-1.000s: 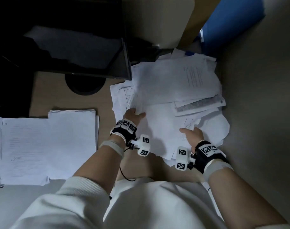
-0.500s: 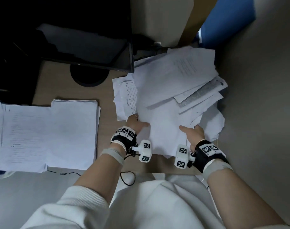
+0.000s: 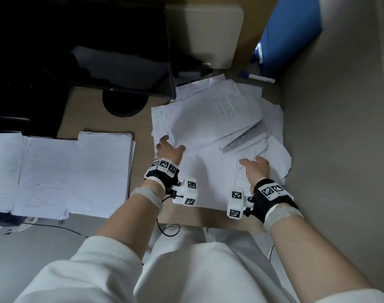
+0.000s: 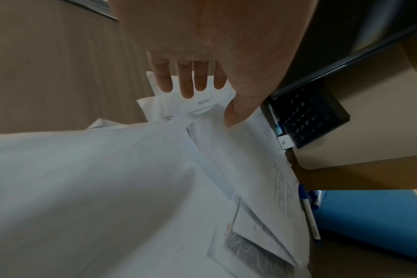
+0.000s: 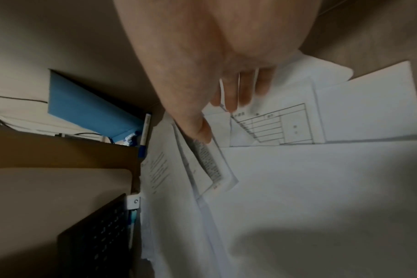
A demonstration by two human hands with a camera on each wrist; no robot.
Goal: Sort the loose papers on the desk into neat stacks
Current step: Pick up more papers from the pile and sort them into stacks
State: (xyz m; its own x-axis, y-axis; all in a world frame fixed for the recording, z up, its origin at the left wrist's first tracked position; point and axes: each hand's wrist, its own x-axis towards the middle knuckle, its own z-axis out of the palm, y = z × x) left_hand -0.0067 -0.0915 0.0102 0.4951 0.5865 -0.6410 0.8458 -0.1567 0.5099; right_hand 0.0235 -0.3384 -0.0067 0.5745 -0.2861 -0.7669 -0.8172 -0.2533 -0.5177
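- Loose paper pile [image 3: 219,136] sits on the desk [image 3: 140,171] at about 1 o'clock from the person, jammed toward the grey partition wall [image 3: 331,149] at 3 o'clock.
- Neat stacks [image 3: 62,173] already laid out at 9 o'clock, well apart from the pile.
- Left hand [image 3: 170,150] at the pile's near-left edge: fingers under a sheet, thumb on top, so it pinches the top sheets. Left wrist view backs this, with fingers [image 4: 187,82] straight-ish and the thumb pressing paper.
- Right hand [image 3: 255,168] at the pile's 5 o'clock side: thumb down on a printed sheet, fingers [image 5: 240,88] extended over a form with a table. Looks like flat pressing; a real pinch cannot be told because of blur.
- Handling, my read: sheets are light, floppy and slippery against each other, and they crease easily. The pile will fan or shed pages if lifted from one edge only.
- Best hold, my read: both hands on opposite edges, thumb over and fingers under, then square the edges against the desk.
- Risk: bottom sheets stay behind or slide toward the wall.
- Hidden: the pile's depth and lower sheets, and its far edge under the monitor [image 3: 121,68].
- Pen [image 3: 257,78] and blue folder [image 3: 291,33] at 12 to 1 o'clock, partly cut off.
- Print is too small to read, and both wrist views are motion-blurred.
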